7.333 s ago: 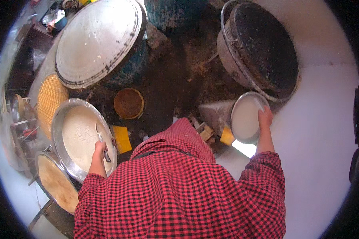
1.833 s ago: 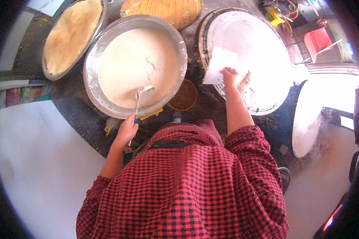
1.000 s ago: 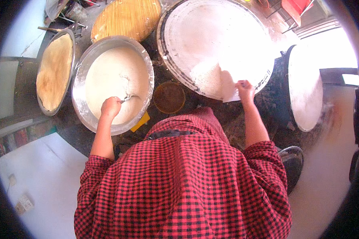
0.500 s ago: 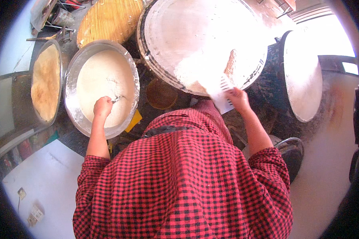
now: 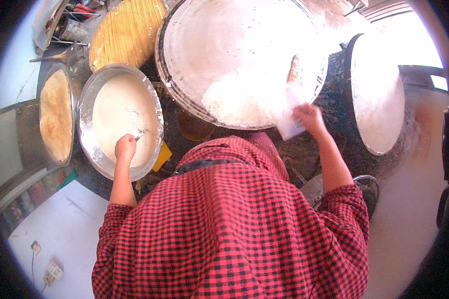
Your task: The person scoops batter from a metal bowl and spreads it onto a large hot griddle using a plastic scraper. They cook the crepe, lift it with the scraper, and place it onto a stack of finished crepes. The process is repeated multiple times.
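My left hand (image 5: 125, 147) is closed around the short visible end of a metal ladle or spoon (image 5: 139, 134), whose lower part is sunk in pale batter (image 5: 118, 107). The batter lies in a large metal basin (image 5: 86, 104) at the left. At the right, my right hand (image 5: 310, 119) grips a thin flat white scraper (image 5: 290, 125), blurred, at the near edge of a big round griddle (image 5: 194, 30). A white, grainy mass (image 5: 239, 99) lies on the griddle's near part. Beside the scraper rests a brownish, batter-coated stick-like piece (image 5: 293, 70).
A round woven straw mat (image 5: 127, 35) leans behind the basin. Left of it stands a pan with a brown flat sheet (image 5: 56, 117). Another pale round surface (image 5: 376, 94) is at the right. A yellow object (image 5: 162, 157) sits beside the basin; a white board (image 5: 60, 219) lies lower left.
My right hand and the scraper have moved a little to the right along the griddle's near edge. The left hand stays at the basin. The whole view has shifted slightly.
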`<state>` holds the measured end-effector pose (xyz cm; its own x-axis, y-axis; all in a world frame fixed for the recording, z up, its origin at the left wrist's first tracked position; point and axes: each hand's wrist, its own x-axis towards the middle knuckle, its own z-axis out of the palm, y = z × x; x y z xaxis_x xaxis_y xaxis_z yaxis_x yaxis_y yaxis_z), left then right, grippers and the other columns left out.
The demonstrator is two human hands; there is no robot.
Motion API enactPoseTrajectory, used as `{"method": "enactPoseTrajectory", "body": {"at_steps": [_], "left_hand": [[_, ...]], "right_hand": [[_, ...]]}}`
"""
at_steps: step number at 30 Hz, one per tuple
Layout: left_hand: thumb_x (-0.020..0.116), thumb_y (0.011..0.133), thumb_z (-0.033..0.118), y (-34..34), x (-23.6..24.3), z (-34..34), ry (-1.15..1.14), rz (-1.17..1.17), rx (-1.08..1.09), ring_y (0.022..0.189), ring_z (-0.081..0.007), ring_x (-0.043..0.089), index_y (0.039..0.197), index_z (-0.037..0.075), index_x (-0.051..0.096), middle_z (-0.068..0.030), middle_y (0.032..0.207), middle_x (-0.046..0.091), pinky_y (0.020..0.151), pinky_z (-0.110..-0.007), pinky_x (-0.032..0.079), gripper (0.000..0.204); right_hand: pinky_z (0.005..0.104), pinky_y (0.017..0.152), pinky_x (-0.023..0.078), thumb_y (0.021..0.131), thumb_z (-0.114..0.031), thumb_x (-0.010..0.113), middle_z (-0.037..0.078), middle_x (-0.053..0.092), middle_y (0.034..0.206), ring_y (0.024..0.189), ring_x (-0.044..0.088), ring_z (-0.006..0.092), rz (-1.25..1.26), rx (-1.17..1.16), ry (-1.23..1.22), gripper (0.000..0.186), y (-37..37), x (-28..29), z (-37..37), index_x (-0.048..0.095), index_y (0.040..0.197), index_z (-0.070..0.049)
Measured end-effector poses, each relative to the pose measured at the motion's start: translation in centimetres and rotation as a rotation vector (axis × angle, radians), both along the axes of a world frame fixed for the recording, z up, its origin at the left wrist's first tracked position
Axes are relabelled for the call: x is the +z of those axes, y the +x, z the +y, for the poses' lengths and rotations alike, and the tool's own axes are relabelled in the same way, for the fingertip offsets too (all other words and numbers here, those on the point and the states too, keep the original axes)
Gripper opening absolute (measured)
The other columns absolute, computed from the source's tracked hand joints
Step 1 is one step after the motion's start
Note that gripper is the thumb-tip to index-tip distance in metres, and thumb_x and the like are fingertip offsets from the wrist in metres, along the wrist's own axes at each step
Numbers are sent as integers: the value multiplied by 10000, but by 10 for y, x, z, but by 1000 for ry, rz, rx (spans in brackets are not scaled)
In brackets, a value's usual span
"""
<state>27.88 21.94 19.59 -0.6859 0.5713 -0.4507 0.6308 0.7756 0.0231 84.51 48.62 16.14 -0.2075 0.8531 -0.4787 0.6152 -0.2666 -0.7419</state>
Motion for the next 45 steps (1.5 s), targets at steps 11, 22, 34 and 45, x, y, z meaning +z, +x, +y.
{"method": "enactPoseTrajectory", "body": {"at_steps": [11,22,34,45], "left_hand": [[518,769,194,14,-5,-5,24,53,-8,800,-325,614,903,97,655,-166,843,636,718,-404,480,215],[529,780,199,25,-1,-7,1,58,110,799,-317,615,938,98,645,-151,853,640,701,-395,475,221],[524,777,165,12,-23,-30,75,47,227,812,-317,613,936,80,644,-158,866,637,723,-388,475,216],[523,781,181,39,-6,-11,23,174,112,813,-338,603,930,80,642,-165,857,631,722,-402,471,216]], "right_hand": [[403,693,468,773,-337,508,155,616,808,799,594,343,-516,73,481,267,5,43,141,629,835,-107],[355,651,481,728,-247,618,106,635,764,708,609,292,-518,485,239,164,56,48,121,650,802,-105],[374,629,459,791,-298,560,157,602,735,668,602,289,-399,249,596,237,32,52,188,603,800,-65],[392,662,449,726,-227,630,96,600,727,748,565,279,-561,748,706,129,18,52,307,604,768,-108]]}}
